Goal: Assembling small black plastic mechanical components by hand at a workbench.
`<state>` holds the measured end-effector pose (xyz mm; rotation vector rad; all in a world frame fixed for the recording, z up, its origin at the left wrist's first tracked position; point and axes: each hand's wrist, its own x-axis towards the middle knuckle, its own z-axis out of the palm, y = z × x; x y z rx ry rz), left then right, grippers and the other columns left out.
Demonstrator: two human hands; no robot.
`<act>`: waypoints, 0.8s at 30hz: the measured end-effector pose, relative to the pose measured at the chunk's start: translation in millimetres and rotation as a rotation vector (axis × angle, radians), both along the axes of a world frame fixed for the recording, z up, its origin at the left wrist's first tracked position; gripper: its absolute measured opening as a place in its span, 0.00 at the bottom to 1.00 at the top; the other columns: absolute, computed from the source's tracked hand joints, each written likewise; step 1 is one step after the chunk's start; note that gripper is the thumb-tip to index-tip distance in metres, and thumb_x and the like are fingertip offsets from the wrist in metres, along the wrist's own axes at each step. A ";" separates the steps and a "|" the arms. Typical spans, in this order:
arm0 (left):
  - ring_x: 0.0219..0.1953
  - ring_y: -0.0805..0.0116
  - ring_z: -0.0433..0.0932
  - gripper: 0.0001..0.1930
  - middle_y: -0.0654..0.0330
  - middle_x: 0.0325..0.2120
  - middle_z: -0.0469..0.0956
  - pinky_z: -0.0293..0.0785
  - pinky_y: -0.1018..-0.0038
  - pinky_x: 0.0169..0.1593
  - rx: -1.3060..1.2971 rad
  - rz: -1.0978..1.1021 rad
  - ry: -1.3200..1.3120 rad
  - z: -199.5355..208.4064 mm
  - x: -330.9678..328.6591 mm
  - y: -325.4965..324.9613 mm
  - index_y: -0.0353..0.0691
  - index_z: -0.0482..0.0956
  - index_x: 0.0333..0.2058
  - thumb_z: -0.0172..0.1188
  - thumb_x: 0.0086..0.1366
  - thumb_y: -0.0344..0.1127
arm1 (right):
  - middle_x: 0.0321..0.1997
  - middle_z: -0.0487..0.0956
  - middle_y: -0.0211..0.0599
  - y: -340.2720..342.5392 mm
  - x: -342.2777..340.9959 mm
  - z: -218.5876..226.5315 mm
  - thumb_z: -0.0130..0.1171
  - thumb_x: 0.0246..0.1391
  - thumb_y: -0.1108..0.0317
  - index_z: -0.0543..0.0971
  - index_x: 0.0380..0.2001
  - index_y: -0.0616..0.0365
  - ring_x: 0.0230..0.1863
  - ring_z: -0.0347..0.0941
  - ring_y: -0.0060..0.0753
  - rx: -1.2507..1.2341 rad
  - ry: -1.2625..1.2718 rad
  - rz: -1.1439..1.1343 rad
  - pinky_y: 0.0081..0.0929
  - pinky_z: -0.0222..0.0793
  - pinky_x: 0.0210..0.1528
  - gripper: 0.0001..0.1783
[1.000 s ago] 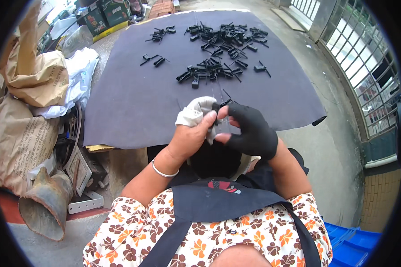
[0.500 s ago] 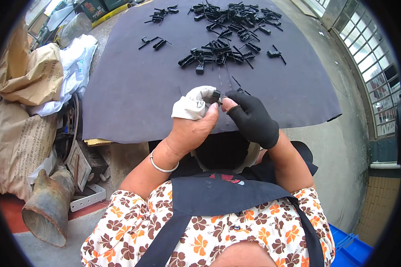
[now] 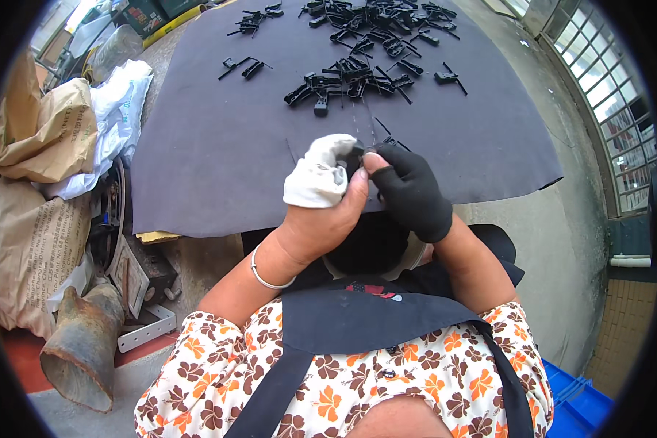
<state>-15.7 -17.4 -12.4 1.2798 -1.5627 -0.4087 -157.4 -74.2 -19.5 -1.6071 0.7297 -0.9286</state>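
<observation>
My left hand (image 3: 323, 179), partly covered by a white glove, pinches a small black plastic part (image 3: 355, 151) above the near side of the table. Against it press the thumb and fingertips of my right hand (image 3: 410, 188), in a black fingerless glove, closed on the same part. My fingers hide most of the piece. Just beyond my right hand lies one black part with a thin arm (image 3: 391, 136). Farther off is a cluster of several similar black parts (image 3: 349, 82), and a larger heap (image 3: 372, 29) sits at the far edge.
The dark grey cloth (image 3: 212, 160) covers the table. Brown paper sacks (image 3: 33, 241), a white plastic bag (image 3: 120, 109) and a rusty pipe (image 3: 84, 350) stand at the left. On the right is a barred window (image 3: 606, 95); a blue crate (image 3: 580, 401) sits low there.
My left hand has rolled slightly, showing more of the white glove. My fingertips have drawn closer around the black part, which is now more hidden. The view has shifted a little.
</observation>
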 end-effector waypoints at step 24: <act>0.16 0.85 0.57 0.12 0.69 0.16 0.65 0.54 0.86 0.21 0.430 -0.339 0.499 5.3 2.6 4.1 0.32 0.63 0.46 0.45 0.64 0.27 | 0.23 0.73 0.28 -6.5 -21.8 6.3 0.55 0.54 0.66 0.76 0.31 0.63 0.27 0.65 0.17 -0.084 0.110 0.204 0.20 0.64 0.31 0.10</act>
